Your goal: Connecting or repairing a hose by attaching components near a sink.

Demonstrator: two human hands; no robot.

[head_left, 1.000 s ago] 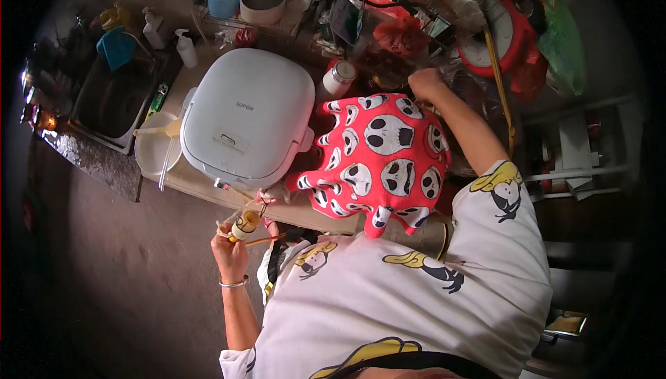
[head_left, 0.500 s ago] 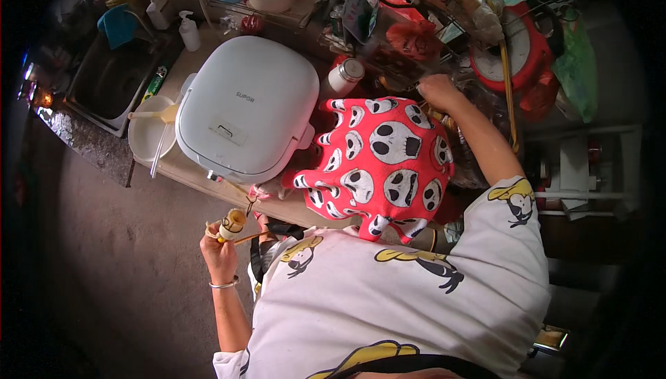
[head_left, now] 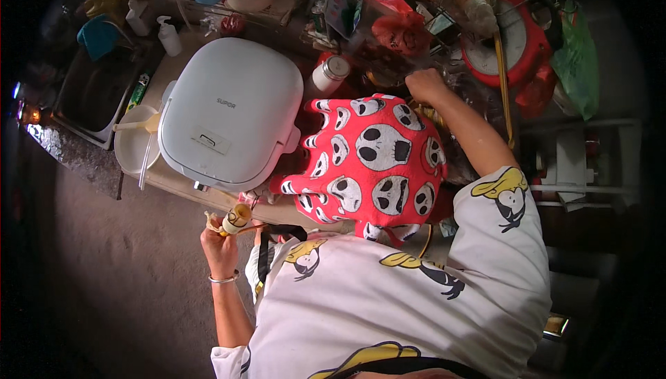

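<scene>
Off the counter's near edge, my left hand (head_left: 220, 247) is closed around a short cream-coloured hollow cylinder (head_left: 236, 219) with a dark ring round it. Its exact kind does not show. A thin brown stick shows beside it. My right hand (head_left: 425, 86) reaches across to the back right, closed, among dark clutter and clear plastic. Whatever its fingers hold is hidden. Between my arms, a red cloth with white skull faces (head_left: 385, 150) drapes over a rounded shape. Left of the cloth stands a large white lidded appliance (head_left: 229, 105).
A metal-lidded white jar (head_left: 330, 75) stands behind the cloth. Left of the appliance, a white bowl (head_left: 128, 157) carries a ladle-like utensil and chopsticks. Farther left is a sink (head_left: 94, 95) with pump bottles. Red and green bags (head_left: 577, 67) hang at the right.
The view has shifted, so the counter things sit slightly farther left. My left hand keeps its hold on the cylinder, tilted a little differently. My right hand stays at the back right.
</scene>
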